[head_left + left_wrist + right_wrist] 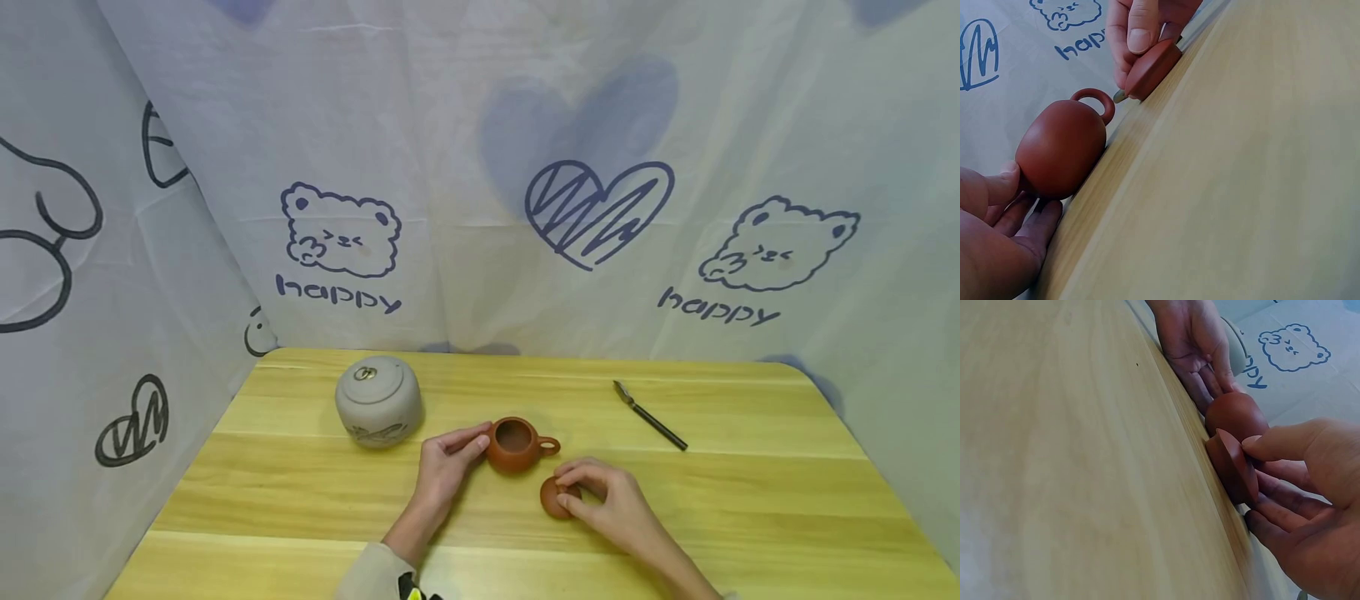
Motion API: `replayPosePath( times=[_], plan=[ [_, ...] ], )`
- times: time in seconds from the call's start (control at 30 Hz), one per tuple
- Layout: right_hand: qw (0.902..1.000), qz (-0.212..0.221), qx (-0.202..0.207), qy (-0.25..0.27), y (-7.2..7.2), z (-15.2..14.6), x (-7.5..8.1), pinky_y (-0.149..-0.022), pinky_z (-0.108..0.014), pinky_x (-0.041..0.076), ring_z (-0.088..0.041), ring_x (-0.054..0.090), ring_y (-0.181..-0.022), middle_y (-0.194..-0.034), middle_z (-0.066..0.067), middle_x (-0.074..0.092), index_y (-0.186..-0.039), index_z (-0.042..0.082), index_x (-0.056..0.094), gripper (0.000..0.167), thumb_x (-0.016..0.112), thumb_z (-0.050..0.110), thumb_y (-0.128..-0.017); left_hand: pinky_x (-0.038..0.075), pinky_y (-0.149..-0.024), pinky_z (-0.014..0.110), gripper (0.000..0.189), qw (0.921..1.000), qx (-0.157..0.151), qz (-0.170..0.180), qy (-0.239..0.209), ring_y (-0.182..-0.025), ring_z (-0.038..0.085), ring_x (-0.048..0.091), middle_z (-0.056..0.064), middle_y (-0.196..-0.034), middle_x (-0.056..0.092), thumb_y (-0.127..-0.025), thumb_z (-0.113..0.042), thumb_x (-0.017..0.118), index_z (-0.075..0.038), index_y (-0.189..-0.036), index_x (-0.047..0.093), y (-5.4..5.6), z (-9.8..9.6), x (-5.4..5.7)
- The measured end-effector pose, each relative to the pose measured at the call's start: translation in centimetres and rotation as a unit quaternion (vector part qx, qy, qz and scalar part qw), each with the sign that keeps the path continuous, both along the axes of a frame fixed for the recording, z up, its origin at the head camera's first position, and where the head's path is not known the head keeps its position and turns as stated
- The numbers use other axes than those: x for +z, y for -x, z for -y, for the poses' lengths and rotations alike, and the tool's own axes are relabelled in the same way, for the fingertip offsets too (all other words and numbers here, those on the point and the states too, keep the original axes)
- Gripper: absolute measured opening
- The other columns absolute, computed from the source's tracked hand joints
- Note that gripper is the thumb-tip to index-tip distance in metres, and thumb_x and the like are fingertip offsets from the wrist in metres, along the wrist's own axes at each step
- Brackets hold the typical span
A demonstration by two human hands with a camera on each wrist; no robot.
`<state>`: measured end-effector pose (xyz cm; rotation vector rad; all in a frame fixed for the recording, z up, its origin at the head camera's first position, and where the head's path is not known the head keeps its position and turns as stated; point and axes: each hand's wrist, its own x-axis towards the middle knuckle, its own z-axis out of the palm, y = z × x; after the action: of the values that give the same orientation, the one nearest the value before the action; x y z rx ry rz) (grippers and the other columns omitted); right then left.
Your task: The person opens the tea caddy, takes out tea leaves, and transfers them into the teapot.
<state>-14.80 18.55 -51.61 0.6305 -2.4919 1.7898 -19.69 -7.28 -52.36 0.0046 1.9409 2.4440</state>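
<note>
A small reddish-brown clay teapot (pixel 514 462) stands upright on the table, its top uncovered and its loop handle pointing right. My left hand (pixel 446 463) pinches it on the left side, opposite the handle; the fingers hide that part. In the left wrist view the thumb lies against the teapot (pixel 1063 150) with fingers below. My right hand (pixel 609 500) holds the matching round lid (pixel 552 500) between thumb and fingers, just in front and to the right of the teapot. The right wrist view has the lid (pixel 1232 467) low over the wood; whether it touches I cannot tell.
A grey lidded jar (pixel 378 404) with a metal ring on top stands left of the teapot. Toward the back right lies a dark slim tool (pixel 651 421) with a pointed tip. Behind the wooden table (pixel 300 500) hangs a white printed cloth (pixel 465 250).
</note>
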Motion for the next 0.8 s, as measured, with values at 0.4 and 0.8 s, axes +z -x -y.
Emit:
replayPosePath(
  times=[0.4,0.8],
  plan=[
    [0.9998,-0.006,0.015,0.010,0.20,-0.05,0.10,-0.098,-0.029,0.055,-0.024,0.067,-0.111,-0.115,-0.021,0.068,-0.103,-0.001,0.075,0.016,0.079,-0.002,-0.087,0.057,-0.093,0.025,0.027,1.0000,-0.004,0.001,0.005,-0.113,0.022,0.068,0.023,-0.121,0.070,-0.095,0.000,0.071,0.011,-0.120,0.070,0.03,0.10,0.31],
    [0.9992,-0.040,-0.002,-0.001,0.15,0.21,0.22,-0.097,-0.034,0.056,-0.021,0.068,-0.109,-0.112,-0.019,0.071,-0.107,-0.001,0.075,0.022,0.082,0.000,-0.085,0.057,-0.093,0.026,0.028,0.9999,-0.011,-0.006,-0.002,-0.108,0.015,0.070,0.022,-0.119,0.072,-0.096,-0.003,0.071,0.012,-0.120,0.070,0.15,0.06,-0.03]
  ],
)
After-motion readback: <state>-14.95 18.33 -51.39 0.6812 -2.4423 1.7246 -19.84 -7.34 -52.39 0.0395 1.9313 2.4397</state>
